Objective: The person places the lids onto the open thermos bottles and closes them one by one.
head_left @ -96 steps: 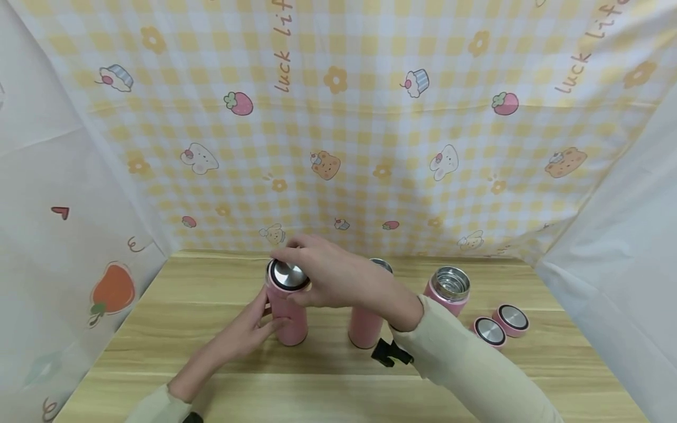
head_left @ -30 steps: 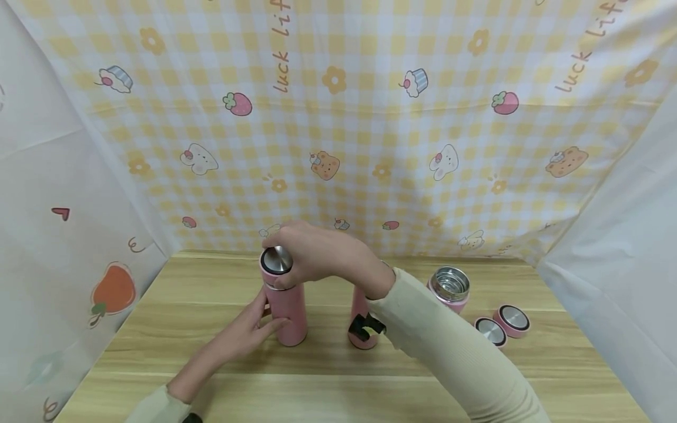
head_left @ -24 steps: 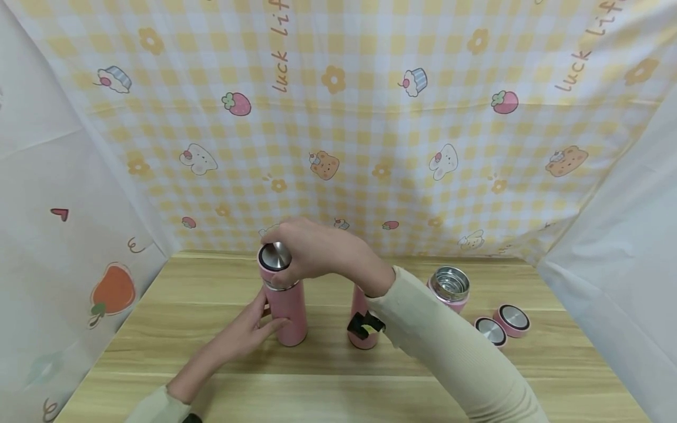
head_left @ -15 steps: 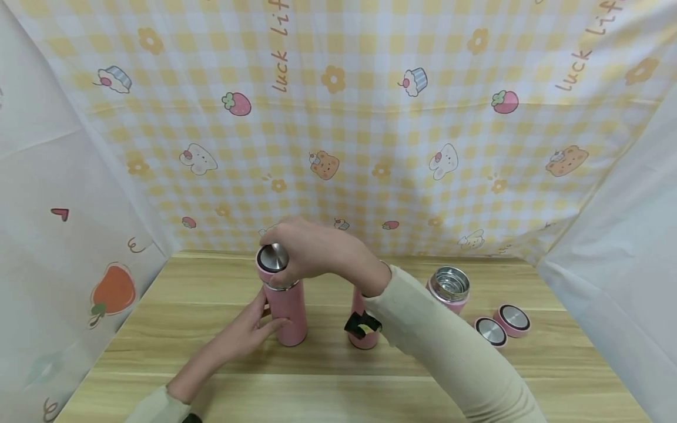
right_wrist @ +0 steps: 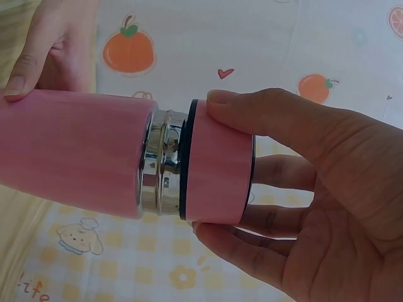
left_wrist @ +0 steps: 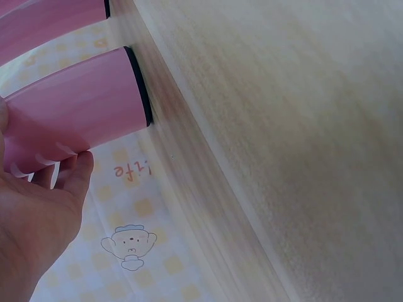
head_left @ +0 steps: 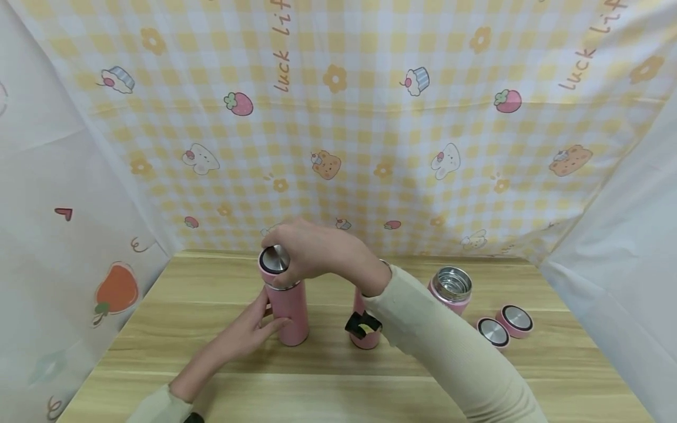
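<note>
A pink thermos bottle [head_left: 293,311] stands upright on the wooden table, left of the middle. My left hand [head_left: 247,336] holds its body, thumb on the near side; the left wrist view shows the fingers curled behind the bottle [left_wrist: 82,104]. My right hand [head_left: 317,251] grips the pink lid [right_wrist: 217,163] with its steel top, thumb on one side and fingers on the other. In the right wrist view, the steel neck [right_wrist: 162,162] shows between lid and body, so the lid sits high, over the neck's end. Whether it touches the neck is unclear.
A second pink bottle [head_left: 365,339] stands mostly hidden behind my right forearm; its top is covered. Further right is an uncapped bottle [head_left: 451,288]. Two loose lids, a nearer one [head_left: 493,332] and a farther one [head_left: 516,320], lie at the right. A patterned cloth [head_left: 338,194] hangs behind.
Since the earliest frame my right hand and the lid have risen and shifted a little left, and the steel neck has come into sight. Over the last second they barely move. My left hand stays put.
</note>
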### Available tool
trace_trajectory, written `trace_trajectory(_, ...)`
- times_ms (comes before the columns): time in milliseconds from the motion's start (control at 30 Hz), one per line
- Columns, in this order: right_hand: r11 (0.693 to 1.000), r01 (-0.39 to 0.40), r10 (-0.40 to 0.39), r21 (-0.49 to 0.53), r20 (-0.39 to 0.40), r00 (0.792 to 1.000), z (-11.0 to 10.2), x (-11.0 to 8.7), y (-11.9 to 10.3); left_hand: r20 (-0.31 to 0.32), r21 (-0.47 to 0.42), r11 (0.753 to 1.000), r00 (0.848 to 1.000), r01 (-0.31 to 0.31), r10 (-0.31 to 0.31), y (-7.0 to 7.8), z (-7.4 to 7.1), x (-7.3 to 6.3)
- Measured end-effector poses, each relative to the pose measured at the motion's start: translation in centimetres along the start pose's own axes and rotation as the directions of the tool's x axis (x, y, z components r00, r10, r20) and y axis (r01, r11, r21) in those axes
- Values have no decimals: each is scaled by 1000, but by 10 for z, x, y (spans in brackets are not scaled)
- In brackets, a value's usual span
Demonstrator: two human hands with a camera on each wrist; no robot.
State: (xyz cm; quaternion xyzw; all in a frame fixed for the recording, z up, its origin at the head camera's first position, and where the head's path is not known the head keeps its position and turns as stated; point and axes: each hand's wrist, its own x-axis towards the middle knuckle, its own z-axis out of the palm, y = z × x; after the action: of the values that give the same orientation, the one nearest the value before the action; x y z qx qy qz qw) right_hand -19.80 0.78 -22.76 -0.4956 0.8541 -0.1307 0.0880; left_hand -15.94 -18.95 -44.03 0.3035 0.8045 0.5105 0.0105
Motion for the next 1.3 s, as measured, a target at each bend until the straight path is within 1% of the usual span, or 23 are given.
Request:
trace_trajectory(300,1000,8,-8,16,14,1000,-1,-2,1,-5,-1,1000,1000,1,-1,1,1,0)
trace_trajectory(667,996,84,-85,36,20,996,-3,-2,3,1,1,1000,1000,0,0,1,1,0)
trace_trajectory(867,995,101,-102,25,36,994,-4,-1,5,-2,-4,1000,1000,19,-19,2,1,0)
trace_trajectory(1133,993,96,-100,62,49,994,-3,0,7,0,0,1000,1000,23,-23,2,1,0)
trace_trajectory(1300,995,67,-72,76,60,996,0,1,8,4,5,1000,1000,12,-12,2,1,0)
